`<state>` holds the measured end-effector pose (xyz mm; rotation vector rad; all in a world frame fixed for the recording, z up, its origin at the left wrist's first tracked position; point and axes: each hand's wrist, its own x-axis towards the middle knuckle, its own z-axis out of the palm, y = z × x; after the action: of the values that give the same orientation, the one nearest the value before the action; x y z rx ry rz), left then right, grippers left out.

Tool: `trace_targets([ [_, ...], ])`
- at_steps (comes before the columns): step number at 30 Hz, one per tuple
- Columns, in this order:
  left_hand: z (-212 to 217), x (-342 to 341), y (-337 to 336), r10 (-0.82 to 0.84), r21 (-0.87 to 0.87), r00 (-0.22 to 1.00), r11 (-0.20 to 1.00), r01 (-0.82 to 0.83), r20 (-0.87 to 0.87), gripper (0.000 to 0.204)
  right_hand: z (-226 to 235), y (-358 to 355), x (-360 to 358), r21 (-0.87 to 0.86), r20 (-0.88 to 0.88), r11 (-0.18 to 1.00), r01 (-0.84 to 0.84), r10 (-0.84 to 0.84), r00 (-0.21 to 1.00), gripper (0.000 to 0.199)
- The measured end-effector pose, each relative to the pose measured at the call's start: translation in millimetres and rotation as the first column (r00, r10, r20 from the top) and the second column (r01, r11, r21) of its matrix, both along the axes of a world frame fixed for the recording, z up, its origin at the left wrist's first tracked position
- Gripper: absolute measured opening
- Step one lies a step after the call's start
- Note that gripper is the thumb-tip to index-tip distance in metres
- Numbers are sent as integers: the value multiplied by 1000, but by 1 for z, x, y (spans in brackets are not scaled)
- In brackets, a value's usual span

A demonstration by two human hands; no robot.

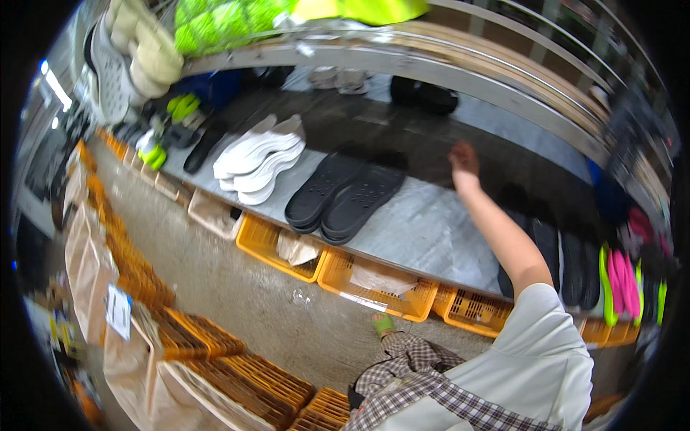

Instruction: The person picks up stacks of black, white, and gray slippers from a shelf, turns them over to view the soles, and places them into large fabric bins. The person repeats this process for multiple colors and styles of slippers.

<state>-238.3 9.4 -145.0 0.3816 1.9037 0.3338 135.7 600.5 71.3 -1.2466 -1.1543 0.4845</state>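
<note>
My right hand (464, 164) reaches over the dark rear part of a long grey bench (438, 223). Its fingers are small and blurred, so whether they hold anything cannot be made out. Left of the hand, a pair of black shoe soles (345, 194) with small holes lies side by side on the bench. Farther left sits a stack of white soles (262, 158) with wavy edges. Dark soles (575, 266) lie beyond my forearm on the right, beside pink soles (624, 280) with bright green ones around them. My left hand is out of view.
Under the bench stand orange crates (381, 287) with cloth or paper inside. A metal-edged upper shelf (460, 65) runs above, bearing bright green items (237, 25). Stacked orange crates (208, 352) with beige cloth (129, 366) line the lower left. Pale soles (122, 65) hang at the upper left.
</note>
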Motion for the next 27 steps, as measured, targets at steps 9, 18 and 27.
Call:
trace_targets([
  [9,38,98,-94,150,-261,981,949,-178,-125,74,-98,318,195,-177,-713,922,-344,121,691,49],
  [18,80,88,-51,80,-241,976,962,-129,-204,49,-82,384,204,-392,-479,898,-198,-15,877,60],
  [27,73,-18,6,-108,-33,931,994,103,-349,45,-6,210,171,-312,-864,909,-276,-151,481,51],
])
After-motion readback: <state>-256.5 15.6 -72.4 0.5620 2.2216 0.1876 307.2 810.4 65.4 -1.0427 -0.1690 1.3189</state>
